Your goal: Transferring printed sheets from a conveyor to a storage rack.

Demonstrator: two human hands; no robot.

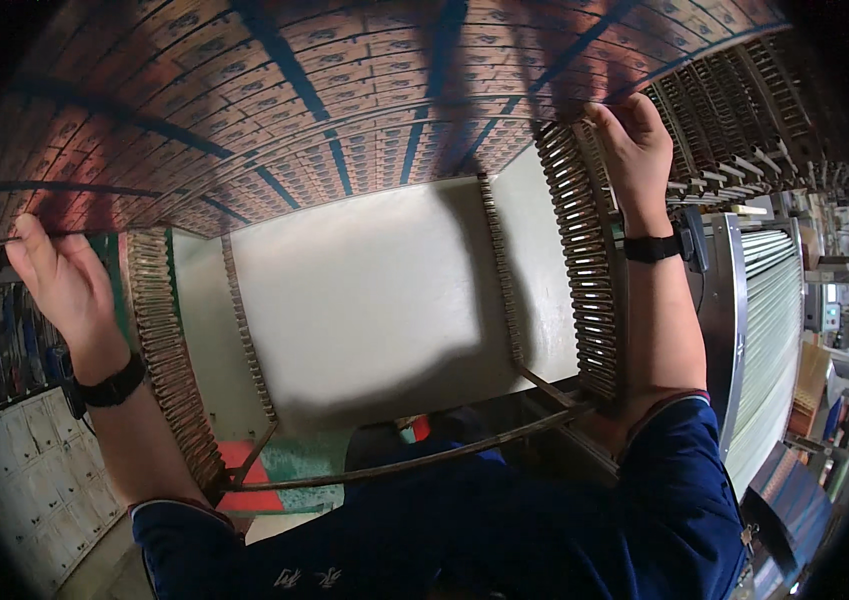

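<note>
Workshop setting, dim, with a pale panel (364,300) far behind a slotted rack (584,270). Big printed sheet (344,110) sits overhead, edge just meeting the rack's top. Person's left hand (59,275) is pinched on its left edge, right hand (634,145) clamped on the right edge. Looks barely started sliding in. White cabinet (34,480) low on the left, ribbed metal machine (769,330) on the right.

Large copper-toned patterned panel (344,90) held flat overhead.

Slotted metal rack (584,270), large printed reddish panel (274,110) across its top.
</note>
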